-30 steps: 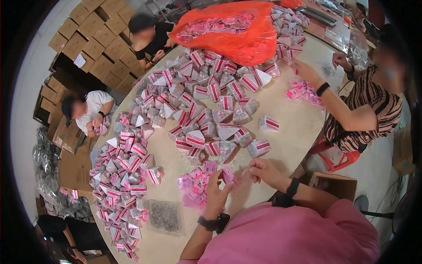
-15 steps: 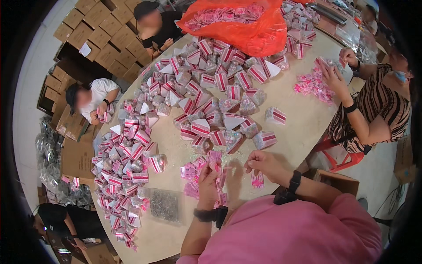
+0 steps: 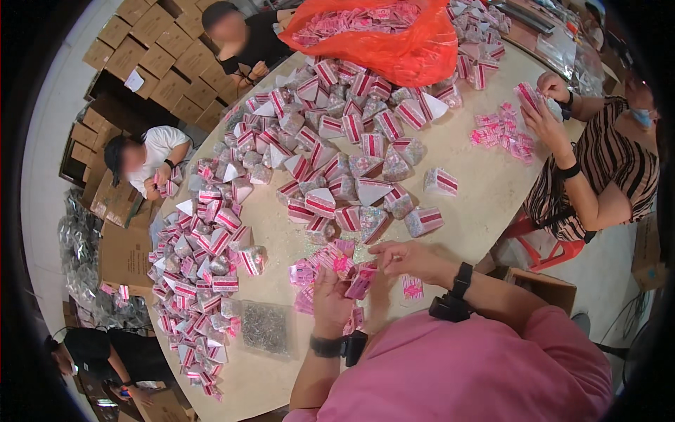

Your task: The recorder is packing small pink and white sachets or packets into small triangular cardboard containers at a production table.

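My left hand [image 3: 332, 299] is closed on a pink printed card [image 3: 361, 281], tilted above the table edge. Just to its right, my right hand [image 3: 416, 261] points its bent fingers toward the card; its fingertips look pinched, and anything between them is too small to make out. A pile of loose pink cards [image 3: 302, 273] lies under and beside my left hand. One more pink card [image 3: 413, 287] rests below my right hand. A clear bag of small thin pieces [image 3: 266, 329] lies to the left of my left wrist.
Many wedge-shaped, pink-striped packages [image 3: 373, 191] cover the table [image 3: 450, 232] ahead and to the left. A red plastic bag [image 3: 415, 60] of pink pieces stands at the far side. A co-worker [image 3: 598, 162] handles a package at right; others sit at left. Stacked cartons [image 3: 158, 60] stand behind.
My left hand has turned the card lower and to the right. My right hand has shifted left toward it. The co-worker at right now holds up a striped package.
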Demonstrator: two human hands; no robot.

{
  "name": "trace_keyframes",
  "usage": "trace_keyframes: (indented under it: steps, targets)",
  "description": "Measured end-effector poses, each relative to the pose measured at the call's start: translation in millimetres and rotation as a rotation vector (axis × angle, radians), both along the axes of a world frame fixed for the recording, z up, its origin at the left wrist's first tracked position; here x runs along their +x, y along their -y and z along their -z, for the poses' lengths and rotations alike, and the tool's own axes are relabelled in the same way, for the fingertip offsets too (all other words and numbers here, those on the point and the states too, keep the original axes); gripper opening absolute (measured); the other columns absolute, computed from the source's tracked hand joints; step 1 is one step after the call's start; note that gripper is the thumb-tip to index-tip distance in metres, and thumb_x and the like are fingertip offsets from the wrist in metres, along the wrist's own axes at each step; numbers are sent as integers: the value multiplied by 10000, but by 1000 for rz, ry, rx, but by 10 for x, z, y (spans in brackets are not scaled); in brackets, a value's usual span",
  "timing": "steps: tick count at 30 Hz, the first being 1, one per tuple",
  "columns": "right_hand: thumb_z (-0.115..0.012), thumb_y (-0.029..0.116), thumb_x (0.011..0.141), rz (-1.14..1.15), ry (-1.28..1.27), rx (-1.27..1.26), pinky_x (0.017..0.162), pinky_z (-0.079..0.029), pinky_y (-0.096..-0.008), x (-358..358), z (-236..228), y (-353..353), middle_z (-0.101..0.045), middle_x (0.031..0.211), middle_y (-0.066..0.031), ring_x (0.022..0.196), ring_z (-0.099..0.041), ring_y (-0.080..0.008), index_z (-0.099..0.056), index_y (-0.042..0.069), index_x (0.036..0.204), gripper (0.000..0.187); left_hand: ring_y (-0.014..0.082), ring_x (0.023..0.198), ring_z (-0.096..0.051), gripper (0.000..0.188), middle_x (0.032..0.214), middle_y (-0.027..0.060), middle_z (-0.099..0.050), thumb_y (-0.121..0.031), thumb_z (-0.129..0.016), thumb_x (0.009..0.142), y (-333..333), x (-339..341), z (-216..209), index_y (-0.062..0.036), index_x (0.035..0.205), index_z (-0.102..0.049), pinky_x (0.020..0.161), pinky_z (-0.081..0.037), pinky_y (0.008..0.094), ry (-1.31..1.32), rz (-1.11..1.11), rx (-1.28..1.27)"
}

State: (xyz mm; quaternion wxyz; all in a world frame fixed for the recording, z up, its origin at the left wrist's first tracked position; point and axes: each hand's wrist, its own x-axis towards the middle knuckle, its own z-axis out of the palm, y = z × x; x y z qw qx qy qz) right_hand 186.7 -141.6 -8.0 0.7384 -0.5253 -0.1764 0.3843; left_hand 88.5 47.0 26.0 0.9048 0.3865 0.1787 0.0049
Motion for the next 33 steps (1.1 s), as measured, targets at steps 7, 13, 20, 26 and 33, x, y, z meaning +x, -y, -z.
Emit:
trace_keyframes:
  steps: [7,13,20,26,33]
  targets:
    - [-660,40,778,-44,-62,-51,642,-431,-231,-49,19,-179,-593,766,0,708,-527,-74,-621,8,798,55,223,1041,-571,390,1237,113,-538,-248,-425,971,-37,34,86,-27,1293,-414,867,-495,382,-18,-89,-35]
    - [-660,36,779,71,-146,-72,625,-434,-239,-37,239,-156,-596,767,-15,705,-532,-73,-622,4,792,51,244,1172,-476,419,1316,84,-476,-326,-396,975,-221,-21,69,-61,1299,-416,979,-400,396,93,-175,-42]
    - [-638,56,799,155,586,-308,603,-448,-260,58,363,-151,-595,716,-24,685,-563,-100,-606,-7,762,80,267,1239,-441,442,1332,111,-463,-245,-470,948,-201,-56,37,-52,1334,-372,973,-419,375,87,-146,-98]
    - [-630,63,836,9,-243,-55,607,-466,-261,34,-249,-221,-592,764,-23,664,-558,-113,-598,34,849,45,283,1263,-417,572,1376,124,-418,-40,-584,852,-86,-58,-132,-43,1363,-327,1001,-413,393,182,-80,-70]
    - [-608,115,877,55,-502,184,614,-461,-272,-160,-183,-274,-579,777,-32,686,-559,-136,-561,53,919,88,268,1265,-417,610,1394,112,-398,-26,-607,833,46,-23,-201,-61,1370,-319,1023,-395,414,227,-78,-39]
